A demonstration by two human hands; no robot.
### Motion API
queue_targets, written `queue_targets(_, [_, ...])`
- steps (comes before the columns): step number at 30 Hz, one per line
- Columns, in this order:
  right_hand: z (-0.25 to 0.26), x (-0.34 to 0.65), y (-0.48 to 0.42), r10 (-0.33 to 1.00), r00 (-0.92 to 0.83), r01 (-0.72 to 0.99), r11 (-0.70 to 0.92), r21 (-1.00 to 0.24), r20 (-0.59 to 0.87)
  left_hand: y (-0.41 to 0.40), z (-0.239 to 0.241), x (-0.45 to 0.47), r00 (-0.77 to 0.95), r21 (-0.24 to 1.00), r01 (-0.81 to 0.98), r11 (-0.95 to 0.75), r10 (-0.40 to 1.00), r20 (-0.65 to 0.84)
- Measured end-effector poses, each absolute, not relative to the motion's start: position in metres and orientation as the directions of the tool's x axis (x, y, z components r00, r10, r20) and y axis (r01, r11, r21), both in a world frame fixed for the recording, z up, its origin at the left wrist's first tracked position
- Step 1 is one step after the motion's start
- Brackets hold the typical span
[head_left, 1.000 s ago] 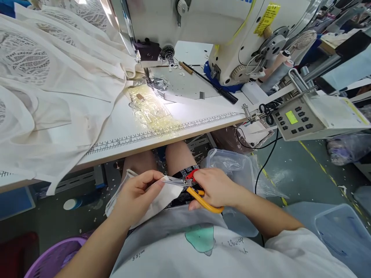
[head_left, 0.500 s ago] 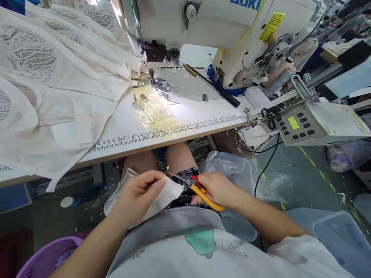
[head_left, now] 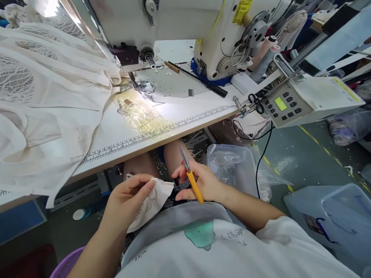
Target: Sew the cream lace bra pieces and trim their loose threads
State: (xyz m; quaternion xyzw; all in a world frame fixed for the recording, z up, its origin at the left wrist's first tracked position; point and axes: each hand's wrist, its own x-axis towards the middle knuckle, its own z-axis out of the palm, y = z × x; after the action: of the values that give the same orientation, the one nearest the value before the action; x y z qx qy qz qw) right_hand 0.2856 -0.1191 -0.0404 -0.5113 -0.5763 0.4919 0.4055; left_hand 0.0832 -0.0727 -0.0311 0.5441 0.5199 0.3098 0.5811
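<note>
While the left hand pinches soft white cloth between thumb and forefinger, the right hand loosely grips orange-handled scissors just right of it (long axis forward, metal blades clear of it). Beyond, a smooth table bears crinkled yellowish plastic and lace-panelled garments.

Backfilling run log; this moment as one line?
left hand: pinching white cloth | right hand: holding scissors, blades off cloth | ahead: sewing machine on table
</note>
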Motion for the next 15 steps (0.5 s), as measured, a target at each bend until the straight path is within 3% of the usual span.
queue_targets(2, [-0.042, 0.271, -0.119, 0.989, -0.145, 0.018, -0.017, -1.0, -0.019, -0.073, -0.031, 0.081, 0.25, 0.954, 0.19, 0.23, 0.929, -0.274])
queue_targets(4, [-0.042, 0.261, -0.117, 0.99, -0.14, -0.029, -0.02, -0.999, -0.016, -0.074, -0.03, 0.078, 0.222, 0.955, 0.186, 0.232, 0.936, -0.271])
queue_targets(9, [-0.034, 0.256, -0.114, 0.991, -0.13, 0.069, -0.019, -0.997, -0.028, -0.077, -0.023, 0.067, 0.162, 0.965, 0.159, 0.21, 0.958, -0.236])
queue_targets(15, [-0.019, 0.253, -0.112, 0.992, -0.111, 0.126, 0.077, -0.989, 0.063, -0.076, -0.012, 0.057, 0.205, 0.98, 0.164, 0.117, 0.967, -0.15])
